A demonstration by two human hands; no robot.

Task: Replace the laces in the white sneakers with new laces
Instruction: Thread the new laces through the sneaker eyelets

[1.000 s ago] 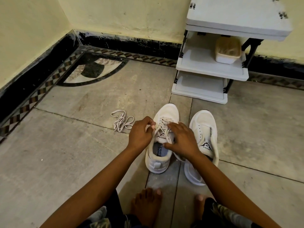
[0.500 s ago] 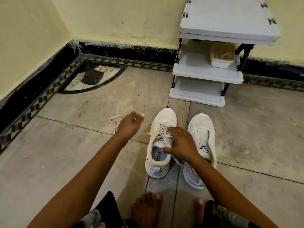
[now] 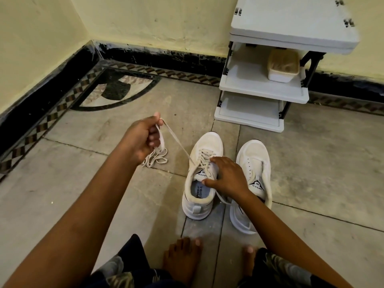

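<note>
While the left hand [image 3: 143,140] sits left of centre with its fingers [image 3: 154,138] curled tight round a taut lace [image 3: 178,145], the right hand [image 3: 226,177] presses on the tongue of the left sneaker [image 3: 202,179], fingers spread flat (gripping nothing that shows). Just to its right stands the right sneaker [image 3: 254,173], eyelets bare. A loose lace [image 3: 155,160] lies heaped on the floor [image 3: 83,194] below the left hand. A white shelf rack [image 3: 268,75] fills the upper right.
</note>
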